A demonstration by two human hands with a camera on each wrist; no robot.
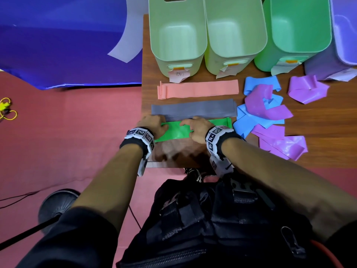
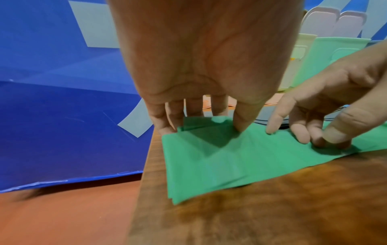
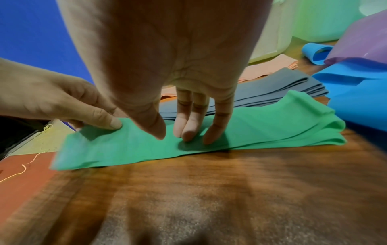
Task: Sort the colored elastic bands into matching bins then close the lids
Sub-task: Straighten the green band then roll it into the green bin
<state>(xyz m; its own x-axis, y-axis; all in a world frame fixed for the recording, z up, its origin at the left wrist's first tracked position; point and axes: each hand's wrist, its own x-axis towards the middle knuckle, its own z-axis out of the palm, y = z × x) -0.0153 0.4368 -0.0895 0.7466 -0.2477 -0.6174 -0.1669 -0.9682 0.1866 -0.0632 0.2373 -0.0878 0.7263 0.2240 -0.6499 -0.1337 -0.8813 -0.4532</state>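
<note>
A stack of green bands (image 1: 177,132) (image 2: 230,157) (image 3: 251,129) lies flat near the front left corner of the wooden table (image 1: 318,122). My left hand (image 1: 154,124) (image 2: 209,122) pinches its far left edge, thumb on top and fingers behind a raised layer. My right hand (image 1: 193,126) (image 3: 180,132) presses straight fingertips onto the middle of the stack. Behind it lie a grey band stack (image 1: 193,111) (image 3: 282,86) and a pink one (image 1: 199,89). Loose blue bands (image 1: 243,124) and purple bands (image 1: 307,89) are heaped to the right.
Along the table's back stand two open pale green bins (image 1: 177,35) (image 1: 233,33), a deeper green bin (image 1: 299,29) and a purple bin (image 1: 345,35). The table's left edge runs just left of my left hand, with red floor (image 1: 67,142) below.
</note>
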